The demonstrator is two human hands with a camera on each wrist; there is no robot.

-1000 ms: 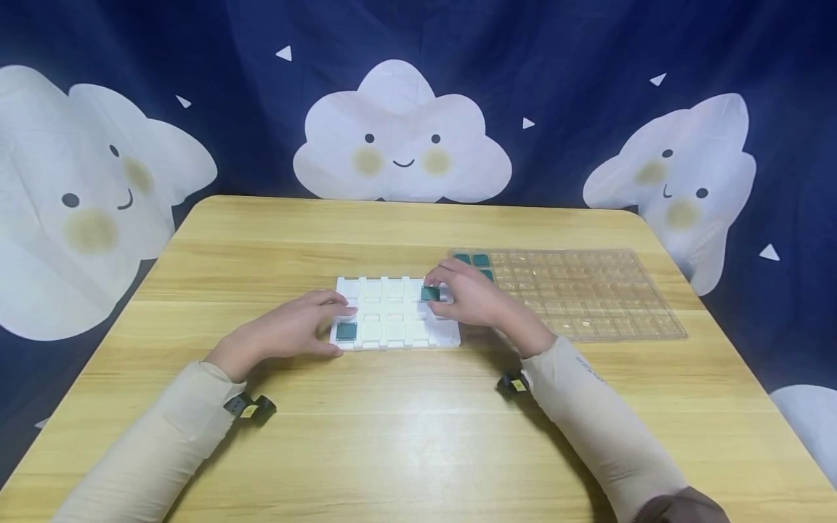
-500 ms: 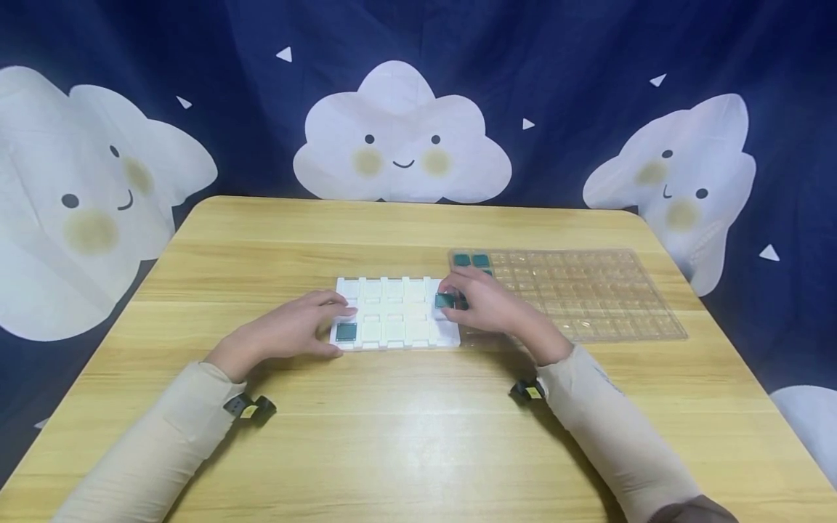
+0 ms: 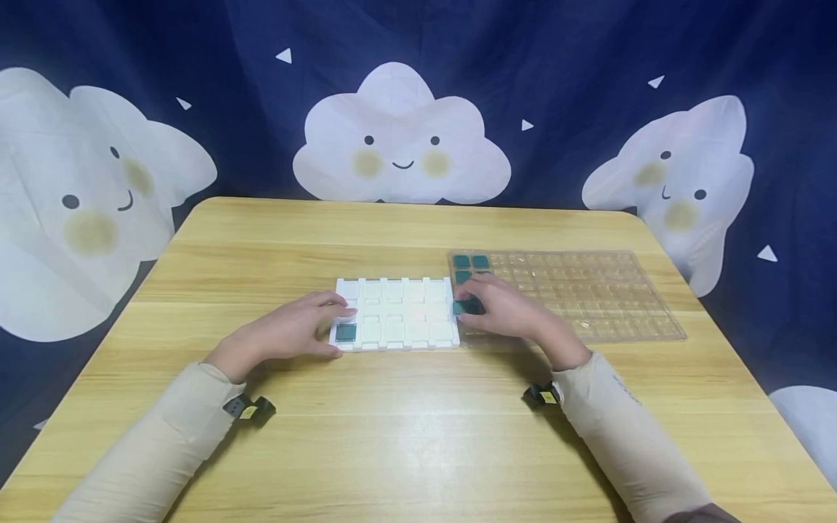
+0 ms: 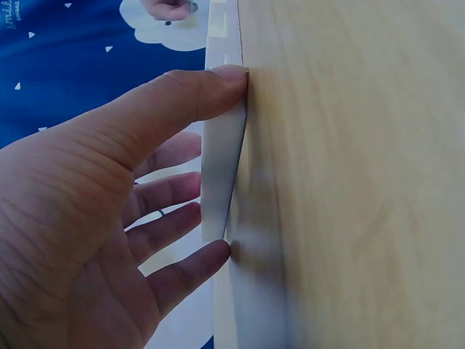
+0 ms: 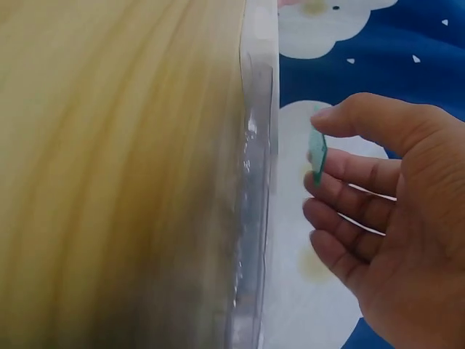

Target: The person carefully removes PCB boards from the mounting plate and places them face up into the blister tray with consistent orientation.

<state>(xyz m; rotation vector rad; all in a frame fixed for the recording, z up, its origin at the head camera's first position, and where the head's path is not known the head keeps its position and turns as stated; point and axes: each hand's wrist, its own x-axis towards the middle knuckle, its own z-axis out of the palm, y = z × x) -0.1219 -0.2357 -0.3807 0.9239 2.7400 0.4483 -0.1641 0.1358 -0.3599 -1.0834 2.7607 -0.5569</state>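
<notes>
My left hand (image 3: 294, 325) holds the left end of a white tray (image 3: 394, 314) with square pockets, its thumb at the near corner in the left wrist view. One green square chip (image 3: 346, 333) lies in the near-left pocket, beside that thumb. My right hand (image 3: 500, 309) pinches another thin green square chip (image 5: 318, 153) between thumb and fingertips. In the right wrist view this chip is tilted and apart from the tray edge below. It is over the left end of a clear plastic tray (image 3: 588, 294). Several green chips (image 3: 461, 261) sit in that tray's left columns, partly hidden by my right hand.
Both trays lie side by side on a wooden table (image 3: 392, 436), the clear one to the right. A dark blue curtain (image 3: 248, 131) with white cloud shapes hangs behind the table's far edge.
My right hand has moved right and slightly nearer with the pinched chip, from above the white tray to the clear tray's left end. The left hand stays in place.
</notes>
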